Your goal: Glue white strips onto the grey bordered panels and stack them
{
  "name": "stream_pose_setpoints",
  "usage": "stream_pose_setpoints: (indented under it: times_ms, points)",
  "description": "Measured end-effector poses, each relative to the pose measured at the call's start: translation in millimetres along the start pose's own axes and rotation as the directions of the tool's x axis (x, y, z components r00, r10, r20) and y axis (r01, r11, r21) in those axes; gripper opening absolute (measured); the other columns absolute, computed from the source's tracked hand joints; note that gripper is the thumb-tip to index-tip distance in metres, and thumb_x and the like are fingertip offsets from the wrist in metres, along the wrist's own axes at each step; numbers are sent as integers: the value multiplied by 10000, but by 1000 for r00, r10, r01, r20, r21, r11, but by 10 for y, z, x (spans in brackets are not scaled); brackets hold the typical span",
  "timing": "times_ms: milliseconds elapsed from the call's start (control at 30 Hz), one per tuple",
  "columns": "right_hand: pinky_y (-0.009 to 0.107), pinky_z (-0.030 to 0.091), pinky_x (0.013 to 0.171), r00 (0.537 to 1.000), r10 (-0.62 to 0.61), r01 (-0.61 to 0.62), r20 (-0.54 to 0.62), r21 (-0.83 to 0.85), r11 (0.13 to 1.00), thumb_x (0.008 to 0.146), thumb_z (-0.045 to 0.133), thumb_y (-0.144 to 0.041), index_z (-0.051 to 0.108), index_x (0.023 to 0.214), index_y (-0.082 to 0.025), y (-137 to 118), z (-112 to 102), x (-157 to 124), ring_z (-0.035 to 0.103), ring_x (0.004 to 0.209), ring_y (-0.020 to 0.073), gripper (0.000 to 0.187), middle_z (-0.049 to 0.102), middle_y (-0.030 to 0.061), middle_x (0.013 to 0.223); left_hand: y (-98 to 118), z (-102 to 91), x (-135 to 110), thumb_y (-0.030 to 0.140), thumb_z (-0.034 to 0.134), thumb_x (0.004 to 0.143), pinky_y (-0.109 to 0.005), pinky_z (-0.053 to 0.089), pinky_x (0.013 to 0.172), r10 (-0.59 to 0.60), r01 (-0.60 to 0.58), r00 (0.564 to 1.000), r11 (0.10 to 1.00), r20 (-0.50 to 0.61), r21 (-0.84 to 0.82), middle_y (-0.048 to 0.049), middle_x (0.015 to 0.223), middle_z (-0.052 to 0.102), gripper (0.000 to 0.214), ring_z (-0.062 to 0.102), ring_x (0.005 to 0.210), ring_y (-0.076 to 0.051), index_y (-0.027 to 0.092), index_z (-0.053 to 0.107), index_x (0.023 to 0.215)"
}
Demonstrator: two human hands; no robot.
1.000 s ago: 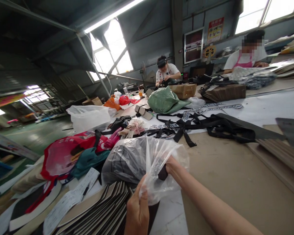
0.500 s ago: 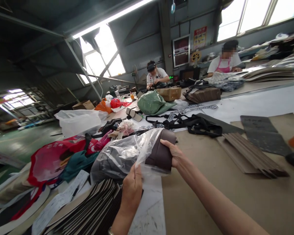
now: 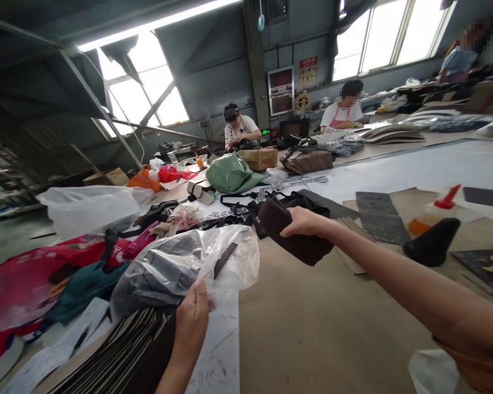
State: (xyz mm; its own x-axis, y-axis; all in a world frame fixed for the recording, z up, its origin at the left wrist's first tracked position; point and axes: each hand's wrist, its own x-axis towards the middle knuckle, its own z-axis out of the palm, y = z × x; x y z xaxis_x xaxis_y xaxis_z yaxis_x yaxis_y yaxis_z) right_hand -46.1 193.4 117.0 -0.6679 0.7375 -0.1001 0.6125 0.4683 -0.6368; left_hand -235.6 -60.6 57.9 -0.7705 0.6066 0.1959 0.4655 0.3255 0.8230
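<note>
My left hand (image 3: 192, 313) pinches the edge of a clear plastic bag (image 3: 164, 268). Dark pieces show through the film, and one narrow dark brown strip (image 3: 225, 260) lies near the bag's mouth. To the right, my right hand (image 3: 306, 221) grips a bundle of dark brown sheet pieces (image 3: 277, 221), bent over and held above the table, apart from the bag. Whether they are leather or another material I cannot tell. Below my left hand a row of thin dark panels (image 3: 123, 350) stands stacked on edge.
Black straps (image 3: 312, 202) and a green bag (image 3: 232, 174) lie beyond my hands. At right are a glue bottle with a red tip (image 3: 447, 198), a black cone-shaped object (image 3: 431, 243) and a grey panel (image 3: 380, 218). Red bags (image 3: 20, 284) lie left. Several people are farther back.
My right hand has drawn the dark brown bundle out of the plastic bag and away to the right. The left hand still holds the bag. The view has turned rightward.
</note>
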Motion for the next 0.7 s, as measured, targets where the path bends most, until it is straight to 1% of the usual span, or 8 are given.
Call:
stream_pose_setpoints:
  times_ms: [67,133,233,300,367,433,600,700]
  points:
    - [291,492,632,993,79,-64,85,-159,985,500,745,-233,659,884,-136,77,132,85,643,788,272,406,691,91,856,-3,6,-14,566,383,763,-348,478,854,-16,16,1000,1000,7,-1,-134,1048,677,565,611,998,-265,122,633,1007]
    - [327,488,645,984,151,-123,99,-245,962,462,763,-278,669,877,-129,138,293,129,638,813,311,450,684,125,866,7,8,-28,566,373,757,-338,502,811,-52,53,998,999,33,-12,-140,1067,670,584,621,983,-265,114,622,1028]
    - [384,472,724,981,191,-164,39,-370,914,489,738,-351,646,997,-129,191,471,127,593,954,365,562,639,181,1028,23,4,-45,586,356,746,-324,524,756,-100,102,992,995,76,-22,-143,1086,662,627,634,957,-261,104,608,1058]
    - [395,460,750,984,180,-164,-3,-426,890,520,711,-346,623,1047,-129,205,535,101,571,1001,371,577,606,196,1096,16,0,-52,599,359,736,-326,509,810,-102,103,992,995,76,-17,-143,1110,651,648,611,1016,-263,99,608,1064]
    - [379,457,750,988,153,-142,-15,-462,876,564,676,-318,609,1058,-137,207,569,76,584,990,348,530,617,183,1080,-6,-4,-55,606,364,734,-329,473,888,-88,88,994,996,58,-13,-139,1133,641,655,572,1090,-262,97,613,1063]
    - [363,456,740,993,122,-110,-9,-487,867,595,646,-289,596,1058,-145,205,569,69,601,963,327,488,643,164,1027,-34,-9,-57,614,364,741,-326,473,889,-88,90,994,996,62,-27,-131,1126,646,662,578,1080,-258,100,609,1078]
    - [335,458,677,994,106,-94,-6,-517,851,605,635,-345,564,1059,-158,188,365,219,621,910,310,496,657,140,984,-73,-21,-49,654,367,745,-301,537,693,-143,154,982,984,126,-90,-114,1056,678,695,661,825,-230,107,599,1105]
    - [348,451,693,993,113,-112,-31,-533,839,638,616,-405,496,1155,-164,211,276,353,614,921,309,584,646,139,1002,-114,-26,-22,666,370,755,-296,536,689,-139,151,983,984,123,-93,-103,1055,680,688,657,839,-230,121,607,1102]
